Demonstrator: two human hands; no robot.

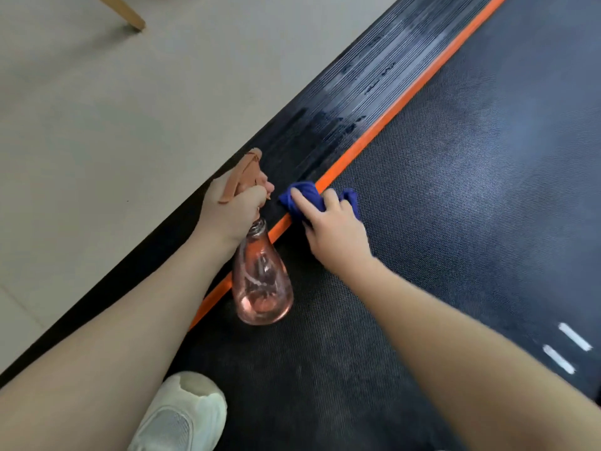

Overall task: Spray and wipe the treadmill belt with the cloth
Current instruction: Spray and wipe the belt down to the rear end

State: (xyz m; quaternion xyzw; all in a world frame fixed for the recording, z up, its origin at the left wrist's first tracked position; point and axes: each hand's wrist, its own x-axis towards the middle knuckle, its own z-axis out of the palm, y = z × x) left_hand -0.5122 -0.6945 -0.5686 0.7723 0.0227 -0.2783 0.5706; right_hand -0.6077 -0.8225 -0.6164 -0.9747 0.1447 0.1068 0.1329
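Belt (pixel 455 206): dark, textured, running 7 to 1 o'clock, orange strip (pixel 406 96) and ribbed rail (pixel 374 83) along its left edge. White shoe (pixel 182 415) at 6, wooden leg (pixel 125 13) at 11. Left hand (pixel 232 206) wrapped round pink bottle (pixel 261 281), tilted. Right hand (pixel 335 229), fingers curled, pressing blue cloth (pixel 309 198) onto strip at centre. Both forearms reaching forward.

pale grey floor (pixel 113 118), light wooden furniture leg (pixel 122 11) at top left, soft even light
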